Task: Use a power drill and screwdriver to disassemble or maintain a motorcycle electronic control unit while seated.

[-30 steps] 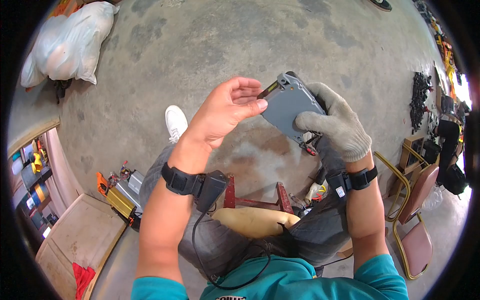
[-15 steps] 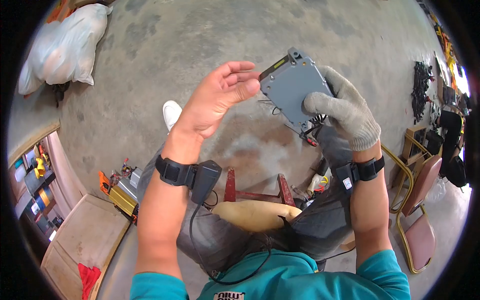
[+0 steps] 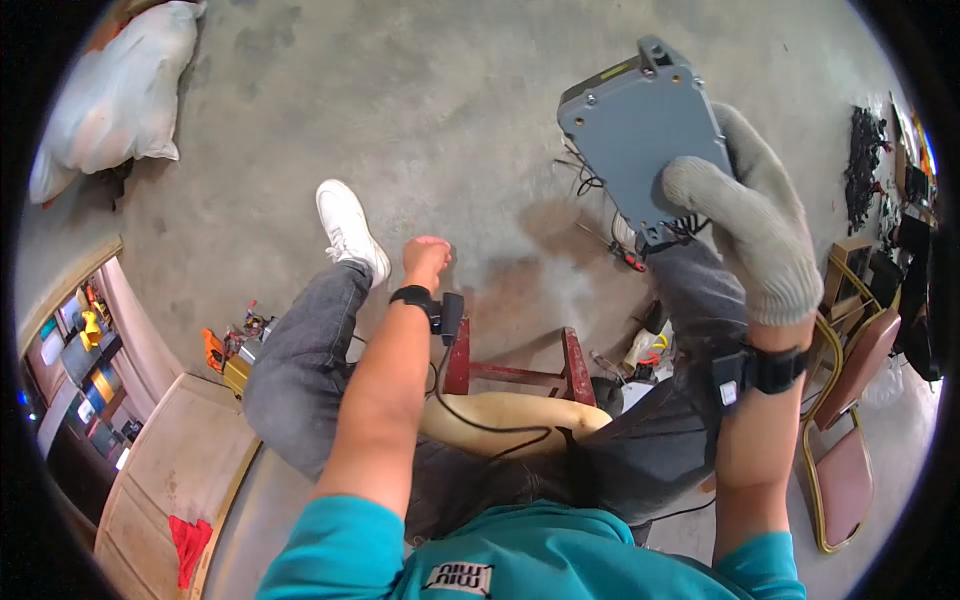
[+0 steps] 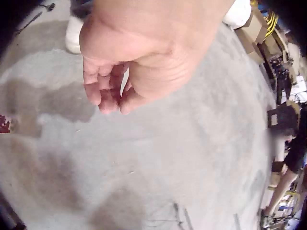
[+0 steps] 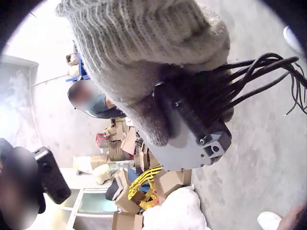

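A gloved right hand [image 3: 755, 215] grips a flat grey metal box [image 3: 640, 140] by its right side, thumb across the broad face. Dark cables [image 3: 590, 182] hang by the box; in the right wrist view the cables [image 5: 261, 72] trail from beside the glove [image 5: 148, 52], and part of the box [image 5: 180, 153] shows below the gloved fingers. My bare left hand [image 3: 427, 260] is apart from the box, low above the floor near the white shoe. Its fingers hang loosely curled with nothing in them, as the left wrist view shows the hand [image 4: 129, 57].
A red-handled tool [image 3: 628, 258] lies on the floor beyond the right knee. Between the legs are a red metal frame [image 3: 573, 365] and a cream rounded object [image 3: 500, 420]. Chairs [image 3: 855, 375] stand at right; a white bag [image 3: 110, 95] is at upper left.
My left hand has left the box's edge and dropped down toward the body. The right hand has carried the box up and to the right, and the box looks larger.
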A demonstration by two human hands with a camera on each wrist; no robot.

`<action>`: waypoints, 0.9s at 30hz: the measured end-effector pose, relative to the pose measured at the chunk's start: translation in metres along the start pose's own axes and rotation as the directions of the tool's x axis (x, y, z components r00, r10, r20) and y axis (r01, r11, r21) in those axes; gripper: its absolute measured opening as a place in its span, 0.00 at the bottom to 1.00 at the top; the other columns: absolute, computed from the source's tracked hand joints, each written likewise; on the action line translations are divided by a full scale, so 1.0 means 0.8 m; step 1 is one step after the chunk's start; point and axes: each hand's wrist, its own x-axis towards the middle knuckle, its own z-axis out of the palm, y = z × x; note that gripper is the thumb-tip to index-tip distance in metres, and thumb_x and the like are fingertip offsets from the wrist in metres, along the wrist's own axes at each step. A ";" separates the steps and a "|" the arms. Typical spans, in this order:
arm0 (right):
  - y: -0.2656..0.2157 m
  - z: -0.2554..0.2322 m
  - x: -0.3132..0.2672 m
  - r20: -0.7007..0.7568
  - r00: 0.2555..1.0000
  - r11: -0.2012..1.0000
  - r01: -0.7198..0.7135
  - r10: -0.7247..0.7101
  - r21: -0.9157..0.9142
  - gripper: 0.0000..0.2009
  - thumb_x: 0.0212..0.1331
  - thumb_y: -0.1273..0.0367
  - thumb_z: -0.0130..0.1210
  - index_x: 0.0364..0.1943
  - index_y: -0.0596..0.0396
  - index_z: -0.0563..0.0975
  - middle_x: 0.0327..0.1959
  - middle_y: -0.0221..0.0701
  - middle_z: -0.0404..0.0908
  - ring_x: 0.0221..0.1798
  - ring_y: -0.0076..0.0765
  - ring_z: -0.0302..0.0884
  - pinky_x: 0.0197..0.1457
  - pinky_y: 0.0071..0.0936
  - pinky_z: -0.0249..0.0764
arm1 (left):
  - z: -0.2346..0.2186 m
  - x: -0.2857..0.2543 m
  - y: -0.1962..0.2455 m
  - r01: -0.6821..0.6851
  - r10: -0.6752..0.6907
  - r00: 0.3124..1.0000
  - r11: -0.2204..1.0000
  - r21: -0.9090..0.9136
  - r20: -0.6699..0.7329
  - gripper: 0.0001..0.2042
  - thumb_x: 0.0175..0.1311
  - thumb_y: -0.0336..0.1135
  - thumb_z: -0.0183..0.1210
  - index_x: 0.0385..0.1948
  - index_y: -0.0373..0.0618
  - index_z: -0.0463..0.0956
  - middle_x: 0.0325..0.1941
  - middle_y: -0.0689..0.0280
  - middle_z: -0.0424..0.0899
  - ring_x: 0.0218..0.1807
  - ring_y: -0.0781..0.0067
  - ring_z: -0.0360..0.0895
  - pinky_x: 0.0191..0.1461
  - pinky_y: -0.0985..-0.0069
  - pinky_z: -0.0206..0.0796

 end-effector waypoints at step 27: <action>-0.008 0.021 0.007 -0.046 0.957 0.955 -0.289 0.286 -0.073 0.46 0.41 0.65 0.79 0.70 0.66 0.71 0.52 0.34 0.85 0.51 0.32 0.85 0.55 0.29 0.82 | 0.091 0.022 -0.078 -0.103 0.374 0.901 0.679 0.727 -0.222 0.07 0.60 0.26 0.63 0.37 0.37 0.76 0.39 0.46 0.84 0.45 0.38 0.82 0.49 0.48 0.74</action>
